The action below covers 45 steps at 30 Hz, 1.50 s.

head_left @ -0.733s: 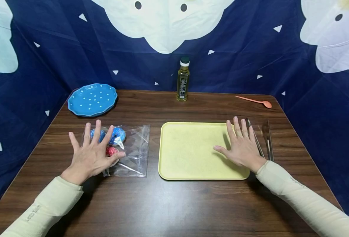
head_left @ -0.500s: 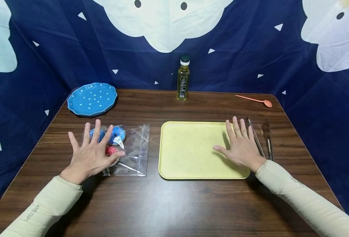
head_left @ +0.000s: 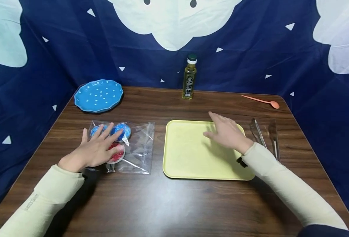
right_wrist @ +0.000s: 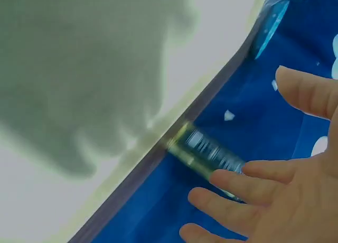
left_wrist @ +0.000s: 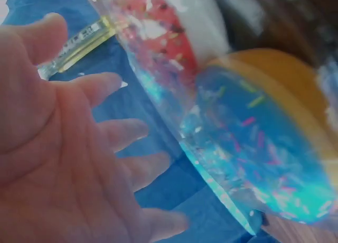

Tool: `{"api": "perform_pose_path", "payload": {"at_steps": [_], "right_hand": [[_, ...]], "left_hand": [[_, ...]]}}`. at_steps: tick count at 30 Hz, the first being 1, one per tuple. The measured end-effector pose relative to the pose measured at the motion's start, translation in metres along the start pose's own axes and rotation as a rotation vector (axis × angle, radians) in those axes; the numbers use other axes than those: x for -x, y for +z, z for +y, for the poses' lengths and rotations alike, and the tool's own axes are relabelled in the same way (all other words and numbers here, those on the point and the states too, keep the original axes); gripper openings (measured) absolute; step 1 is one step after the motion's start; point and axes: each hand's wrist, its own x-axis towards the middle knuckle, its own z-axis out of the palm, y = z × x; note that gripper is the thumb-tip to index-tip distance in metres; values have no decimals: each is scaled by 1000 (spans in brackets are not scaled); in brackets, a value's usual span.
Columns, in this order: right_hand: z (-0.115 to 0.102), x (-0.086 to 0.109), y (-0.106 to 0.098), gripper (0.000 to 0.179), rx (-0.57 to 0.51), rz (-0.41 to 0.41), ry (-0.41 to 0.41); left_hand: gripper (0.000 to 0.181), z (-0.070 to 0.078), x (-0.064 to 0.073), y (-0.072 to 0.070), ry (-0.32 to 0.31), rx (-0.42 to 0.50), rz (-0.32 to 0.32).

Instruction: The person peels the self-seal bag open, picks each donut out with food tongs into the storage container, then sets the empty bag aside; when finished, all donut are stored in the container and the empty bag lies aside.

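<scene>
1. Lying just left of the landmark, a pale-yellow, round-cornered rectangular tray (head_left: 186,148), a clear, flat, zip-edged plastic bag (head_left: 137,141) is enclosing one red-topped doughnut (head_left: 115,158) and two blue-topped doughnuts (head_left: 126,130).
2. Key relation: the bag's long axis is running sideways, with the zip edge facing the tray's left side. A bare, long-sleeved left hand (head_left: 93,151) is hovering at the bag's end farther from the tray and is clearly the nearer hand; from its palm, the doughnuts are lying ahead and towards the tray.
3. The left hand is holding its fingers wide apart and gripping nothing. Whether its thumb is touching the plastic cannot be settled from above; the left wrist view is showing a gap.
4. The bare right hand (head_left: 226,131) is hovering over the tray's right half, fingers extended, gripping nothing.
5. Hard to make out: the left hand is covering the bag's near outer corner and parts of the doughnuts; glare and blur are masking detail. Right of the tray, the sleeve is partly screening a grey metal utensil (head_left: 256,130), possibly one pair of tongs, possibly separate pieces.
6. Beyond the tray, a slim green-capped bottle (head_left: 189,80) is standing upright.
</scene>
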Motion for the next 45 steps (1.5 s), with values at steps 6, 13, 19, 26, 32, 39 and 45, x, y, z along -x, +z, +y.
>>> {"api": "perform_pose_path", "payload": {"at_steps": [6, 13, 19, 26, 32, 39, 45], "right_hand": [[-33, -36, 1, 68, -53, -87, -94], [-62, -77, 12, 58, -87, -163, -236], [-90, -105, 28, 49, -22, -256, -329], [-117, -134, 44, 38, 37, -265, -401], [-130, -153, 58, 33, 61, -232, -436], [-139, -166, 68, 26, 107, -185, -461], [-142, -168, 72, 17, 118, -166, -454]], "left_hand": [[58, 3, -4, -2, 87, -28, 49], [50, 1, -1, -3, 92, -50, 47], [55, 0, -1, -6, 108, -58, 29], [60, 1, 1, -6, 96, -77, 36], [60, -2, 3, -3, 82, -38, 21], [61, -2, 4, -1, 66, -36, 11], [61, -1, 2, 4, 56, -57, 31]]}}
